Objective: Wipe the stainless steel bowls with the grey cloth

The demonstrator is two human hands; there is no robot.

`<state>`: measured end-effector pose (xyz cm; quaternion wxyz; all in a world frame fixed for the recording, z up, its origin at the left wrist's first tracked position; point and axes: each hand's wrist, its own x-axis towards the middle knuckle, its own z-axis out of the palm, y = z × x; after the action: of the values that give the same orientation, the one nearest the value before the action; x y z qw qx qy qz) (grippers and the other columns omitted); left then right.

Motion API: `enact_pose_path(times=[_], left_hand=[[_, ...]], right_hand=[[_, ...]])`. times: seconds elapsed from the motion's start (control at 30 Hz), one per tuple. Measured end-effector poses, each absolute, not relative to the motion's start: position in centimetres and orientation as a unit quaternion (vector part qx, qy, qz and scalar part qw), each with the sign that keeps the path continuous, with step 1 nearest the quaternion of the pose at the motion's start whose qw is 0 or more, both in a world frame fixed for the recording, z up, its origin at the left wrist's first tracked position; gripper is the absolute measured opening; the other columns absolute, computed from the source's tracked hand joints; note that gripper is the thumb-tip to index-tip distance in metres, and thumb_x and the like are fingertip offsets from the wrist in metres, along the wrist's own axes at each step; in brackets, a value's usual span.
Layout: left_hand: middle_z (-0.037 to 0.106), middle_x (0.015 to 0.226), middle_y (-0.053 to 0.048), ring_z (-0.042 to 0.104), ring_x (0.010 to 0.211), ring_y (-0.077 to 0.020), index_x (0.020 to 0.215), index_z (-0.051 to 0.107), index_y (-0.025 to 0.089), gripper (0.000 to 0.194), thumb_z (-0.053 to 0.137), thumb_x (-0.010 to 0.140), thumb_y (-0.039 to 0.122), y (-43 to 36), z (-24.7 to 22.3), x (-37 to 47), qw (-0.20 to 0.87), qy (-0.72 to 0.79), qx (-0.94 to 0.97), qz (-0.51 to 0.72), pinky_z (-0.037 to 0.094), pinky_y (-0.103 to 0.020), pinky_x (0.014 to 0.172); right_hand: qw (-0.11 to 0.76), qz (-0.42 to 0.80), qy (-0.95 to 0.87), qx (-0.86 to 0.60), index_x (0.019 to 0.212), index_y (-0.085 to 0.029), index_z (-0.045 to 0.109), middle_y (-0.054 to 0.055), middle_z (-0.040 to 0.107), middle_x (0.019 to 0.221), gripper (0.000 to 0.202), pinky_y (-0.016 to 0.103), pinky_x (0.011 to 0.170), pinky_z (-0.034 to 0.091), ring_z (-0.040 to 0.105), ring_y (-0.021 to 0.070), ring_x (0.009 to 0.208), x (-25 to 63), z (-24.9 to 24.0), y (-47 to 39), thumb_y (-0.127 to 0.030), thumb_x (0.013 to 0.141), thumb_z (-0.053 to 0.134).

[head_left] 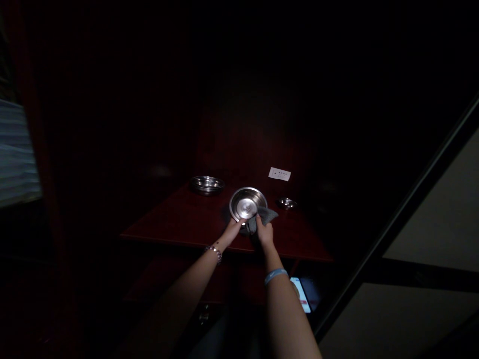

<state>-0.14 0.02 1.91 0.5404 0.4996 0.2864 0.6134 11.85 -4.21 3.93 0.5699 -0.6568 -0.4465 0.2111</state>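
The left grip clasps the bowl by its near rim; the right grip clutches the cloth against the bowl's right side. Both arms stretch forward, converging at the bowl, which is tilted, inside showing, over the desk.

On the desk before us, stacked bowls sit left, toward the back, and a dish lies right. Between them, nearer us, we have a bowl, our left hand at its near rim. Our right hand is beside it, with the cloth at the bowl's lower right. Lower than the desk's front edge, a phone is just right of our right forearm.
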Motion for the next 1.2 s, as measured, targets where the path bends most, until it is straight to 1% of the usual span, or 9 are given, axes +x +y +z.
enact_pose_path(times=[0.1, 0.23, 0.4, 0.6, 0.8, 0.9, 1.0, 1.1, 1.2], left_hand=[[0.062, 0.125, -0.013, 0.054, 0.12, -0.0245, 0.122, 0.056, 0.014, 0.046, 0.063, 0.077, 0.019, 0.4, 1.7, -0.1, 0.539, 0.309, 0.491, 0.611, 0.037, -0.036, 0.104], [0.068, 0.111, -0.01, 0.062, 0.104, -0.024, 0.118, 0.059, 0.015, 0.043, 0.061, 0.076, 0.026, 0.5, 1.5, -0.3, 0.544, 0.357, 0.497, 0.574, 0.047, -0.033, 0.087], [0.068, 0.108, -0.007, 0.062, 0.095, -0.0207, 0.114, 0.06, 0.017, 0.043, 0.061, 0.075, 0.035, 0.1, 1.6, -0.9, 0.528, 0.395, 0.507, 0.555, 0.048, -0.027, 0.074], [0.066, 0.112, -0.009, 0.063, 0.087, -0.0189, 0.125, 0.053, 0.02, 0.055, 0.056, 0.08, 0.051, -0.3, 2.1, -1.2, 0.522, 0.373, 0.512, 0.571, 0.047, -0.023, 0.058], [0.055, 0.131, -0.012, 0.06, 0.105, -0.0234, 0.135, 0.042, 0.022, 0.068, 0.062, 0.078, 0.053, -0.4, 2.1, -1.0, 0.529, 0.333, 0.521, 0.581, 0.05, -0.024, 0.063], [0.058, 0.129, -0.012, 0.059, 0.109, -0.0248, 0.132, 0.046, 0.021, 0.068, 0.071, 0.072, 0.042, -0.3, 1.8, -0.5, 0.542, 0.309, 0.534, 0.57, 0.051, -0.029, 0.076], [0.064, 0.118, -0.013, 0.06, 0.106, -0.0247, 0.128, 0.049, 0.018, 0.059, 0.069, 0.074, 0.031, 0.2, 1.4, -0.2, 0.557, 0.31, 0.532, 0.558, 0.049, -0.032, 0.084], [0.066, 0.112, -0.012, 0.061, 0.101, -0.024, 0.125, 0.051, 0.015, 0.051, 0.063, 0.077, 0.026, 0.6, 1.3, -0.2, 0.555, 0.343, 0.527, 0.544, 0.049, -0.032, 0.078], [0.066, 0.107, -0.011, 0.062, 0.094, -0.0218, 0.116, 0.056, 0.014, 0.041, 0.06, 0.078, 0.028, 0.7, 1.3, -0.6, 0.549, 0.373, 0.511, 0.546, 0.048, -0.029, 0.07]], right_hand=[[0.571, 0.215, -0.454, -0.65, 0.096, -0.008, 0.072, 0.018, 0.071, 0.097, 0.051, 0.028, 0.079, 0.049, 0.068, 0.0248, 0.094, 11.9, 4.0, -4.2, -0.053, 0.081, 0.055], [0.555, 0.19, -0.431, -0.685, 0.095, -0.008, 0.072, 0.019, 0.071, 0.096, 0.051, 0.028, 0.079, 0.049, 0.068, 0.0252, 0.095, 12.5, 4.2, -4.5, -0.054, 0.081, 0.054], [0.571, 0.156, -0.391, -0.705, 0.094, -0.008, 0.073, 0.02, 0.071, 0.095, 0.052, 0.027, 0.078, 0.049, 0.068, 0.025, 0.094, 13.1, 4.5, -4.7, -0.055, 0.079, 0.055], [0.6, 0.17, -0.397, -0.673, 0.093, -0.006, 0.073, 0.019, 0.072, 0.093, 0.049, 0.025, 0.076, 0.048, 0.068, 0.025, 0.092, 12.6, 4.9, -4.7, -0.05, 0.082, 0.053], [0.603, 0.165, -0.407, -0.666, 0.09, -0.007, 0.074, 0.019, 0.072, 0.092, 0.047, 0.027, 0.074, 0.048, 0.069, 0.0257, 0.09, 12.5, 4.7, -4.7, -0.047, 0.086, 0.049], [0.591, 0.16, -0.401, -0.681, 0.091, -0.007, 0.073, 0.02, 0.072, 0.093, 0.05, 0.027, 0.075, 0.049, 0.069, 0.026, 0.091, 12.6, 4.5, -4.7, -0.049, 0.086, 0.049], [0.579, 0.163, -0.404, -0.689, 0.092, -0.007, 0.073, 0.02, 0.072, 0.093, 0.051, 0.027, 0.076, 0.049, 0.069, 0.0257, 0.092, 12.6, 4.5, -4.6, -0.052, 0.084, 0.051], [0.584, 0.175, -0.413, -0.676, 0.092, -0.007, 0.074, 0.019, 0.072, 0.092, 0.052, 0.027, 0.076, 0.049, 0.069, 0.0254, 0.09, 12.2, 4.6, -4.7, -0.053, 0.082, 0.053], [0.605, 0.188, -0.417, -0.652, 0.092, -0.007, 0.074, 0.018, 0.073, 0.089, 0.051, 0.027, 0.076, 0.05, 0.069, 0.0249, 0.088, 11.8, 4.8, -4.8, -0.053, 0.081, 0.054]])
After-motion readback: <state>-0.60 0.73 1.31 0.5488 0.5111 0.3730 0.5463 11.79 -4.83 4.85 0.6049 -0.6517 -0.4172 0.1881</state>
